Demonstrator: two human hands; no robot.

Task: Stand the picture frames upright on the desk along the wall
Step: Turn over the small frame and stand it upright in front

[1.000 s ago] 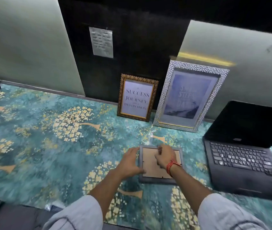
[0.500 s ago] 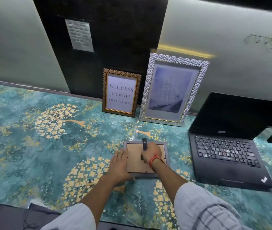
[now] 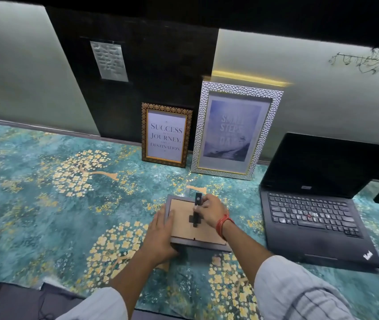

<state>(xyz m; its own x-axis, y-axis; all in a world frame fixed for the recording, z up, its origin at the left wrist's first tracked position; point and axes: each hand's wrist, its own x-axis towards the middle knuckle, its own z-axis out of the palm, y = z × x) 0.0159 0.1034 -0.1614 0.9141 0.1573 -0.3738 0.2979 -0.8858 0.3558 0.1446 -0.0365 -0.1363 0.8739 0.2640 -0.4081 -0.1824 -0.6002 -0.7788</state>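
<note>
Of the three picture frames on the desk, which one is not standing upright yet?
The small grey frame lying face down, brown backing up, between both hands. The gold-brown frame and silver frame already lean upright against the wall.

Both forearms bare below pale grey-white sleeves pushed up toward elbows, right sleeve [image 3: 299, 294] showing faint darker stripes, left sleeve [image 3: 96, 306] plain; red-orange thread band [image 3: 224, 224] wound around wrist of right hand [image 3: 212, 210]; left hand [image 3: 158, 236] unadorned.

Small frame [image 3: 183, 224] face-down on desk [image 3: 45, 204]; left hand [image 3: 160, 236] steadies, right hand [image 3: 213, 211] pinches stand [image 3: 196, 211].
</note>
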